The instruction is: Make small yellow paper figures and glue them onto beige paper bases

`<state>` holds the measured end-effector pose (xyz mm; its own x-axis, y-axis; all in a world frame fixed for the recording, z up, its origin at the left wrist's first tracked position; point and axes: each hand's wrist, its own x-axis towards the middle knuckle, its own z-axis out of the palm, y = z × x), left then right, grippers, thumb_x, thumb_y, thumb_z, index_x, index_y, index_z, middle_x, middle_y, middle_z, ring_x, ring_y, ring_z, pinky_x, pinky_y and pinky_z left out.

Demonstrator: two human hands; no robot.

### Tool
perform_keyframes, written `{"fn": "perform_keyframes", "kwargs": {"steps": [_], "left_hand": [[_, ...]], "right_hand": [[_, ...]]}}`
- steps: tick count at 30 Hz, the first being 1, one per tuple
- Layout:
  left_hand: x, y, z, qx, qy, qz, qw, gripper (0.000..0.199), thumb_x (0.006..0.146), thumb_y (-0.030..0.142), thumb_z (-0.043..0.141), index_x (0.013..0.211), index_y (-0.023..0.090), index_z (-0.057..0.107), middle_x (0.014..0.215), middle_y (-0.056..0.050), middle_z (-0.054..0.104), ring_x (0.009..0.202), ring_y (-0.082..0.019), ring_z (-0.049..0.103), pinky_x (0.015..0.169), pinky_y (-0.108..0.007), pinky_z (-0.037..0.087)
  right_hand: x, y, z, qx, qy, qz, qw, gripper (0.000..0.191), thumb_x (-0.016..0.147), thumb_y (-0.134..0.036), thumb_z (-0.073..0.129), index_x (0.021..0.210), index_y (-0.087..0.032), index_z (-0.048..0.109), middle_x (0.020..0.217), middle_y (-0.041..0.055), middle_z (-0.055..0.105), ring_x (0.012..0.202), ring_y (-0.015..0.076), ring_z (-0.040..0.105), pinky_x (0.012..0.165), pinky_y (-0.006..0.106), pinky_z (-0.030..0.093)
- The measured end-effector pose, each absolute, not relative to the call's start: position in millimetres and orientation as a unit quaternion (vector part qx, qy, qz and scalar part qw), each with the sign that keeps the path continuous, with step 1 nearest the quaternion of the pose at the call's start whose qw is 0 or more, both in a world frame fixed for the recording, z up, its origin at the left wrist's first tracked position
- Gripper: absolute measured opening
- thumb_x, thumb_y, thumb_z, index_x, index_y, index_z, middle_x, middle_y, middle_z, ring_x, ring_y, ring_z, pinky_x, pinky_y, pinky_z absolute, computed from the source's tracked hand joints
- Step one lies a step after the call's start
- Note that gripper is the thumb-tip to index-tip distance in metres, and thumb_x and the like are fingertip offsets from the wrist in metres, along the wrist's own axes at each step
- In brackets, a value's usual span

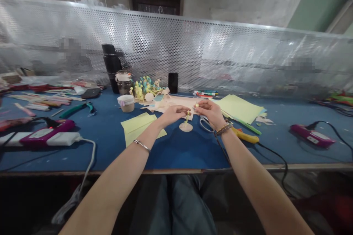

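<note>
Yellow stem with a round beige disc at its foot is just below the frame's centre, long axis near vertical, tip upward. From left: teal pliers, middle left; yellow sheets; left hand, fingertips pinched at the stem's top; right hand, pinching a small pale piece; yellow corded tool, right of centre.

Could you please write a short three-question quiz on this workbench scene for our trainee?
1. Which is closest to the thin yellow stem on the round pale disc: A) left hand, B) phone?
2. True or false: the silver bangle is worn on the left arm.
3. Fill in: behind the black phone stands a metal panel full of small ____.

Key: 1 A; 2 true; 3 holes.
</note>
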<state>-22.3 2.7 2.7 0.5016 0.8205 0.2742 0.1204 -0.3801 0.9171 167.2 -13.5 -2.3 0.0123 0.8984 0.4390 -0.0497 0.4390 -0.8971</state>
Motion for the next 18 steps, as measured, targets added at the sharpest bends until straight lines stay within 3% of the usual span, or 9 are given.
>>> {"fn": "perform_keyframes", "kwargs": {"steps": [18], "left_hand": [[-18.7,3.0,2.1,0.738,0.321,0.422,0.417,0.016,0.073,0.023,0.064,0.085,0.015,0.069,0.088,-0.008,0.07,0.082,-0.016,0.064,0.08,-0.033,0.051]], "right_hand": [[166.8,-14.9,-2.7,-0.353,-0.599,0.415,0.587,0.035,0.054,-0.029,0.078,0.081,-0.018,0.059,0.083,0.0035,0.067,0.076,0.0157,0.063,0.068,0.031,0.054]]}}
